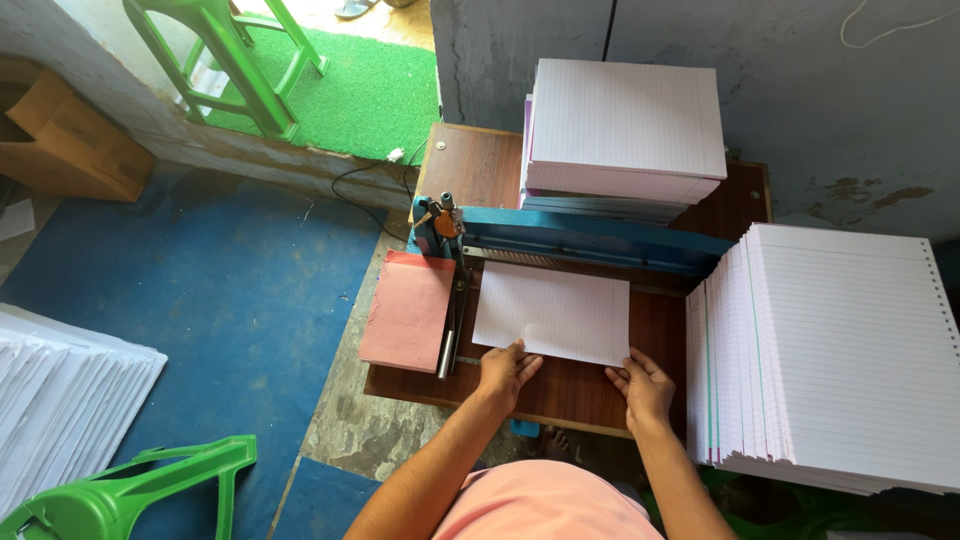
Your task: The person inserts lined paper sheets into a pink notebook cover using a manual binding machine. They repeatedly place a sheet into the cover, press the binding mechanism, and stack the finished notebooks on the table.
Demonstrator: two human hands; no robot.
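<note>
A small stack of ruled white sheets (553, 312) lies on the dark wooden table (575, 390), its far edge under the blue bar of a punching machine (590, 238). My left hand (505, 370) rests on the sheets' near left corner, fingers over the edge. At the near right corner my right hand (642, 385) touches the sheets with its fingertips. Neither hand lifts the paper.
A pink card pad (408, 308) lies left of the machine's lever. One tall stack of ruled paper (625, 130) sits behind the machine, a fanned one (840, 350) at right. White sheets (60, 400) and green plastic stools (130, 490) stand on the blue floor at left.
</note>
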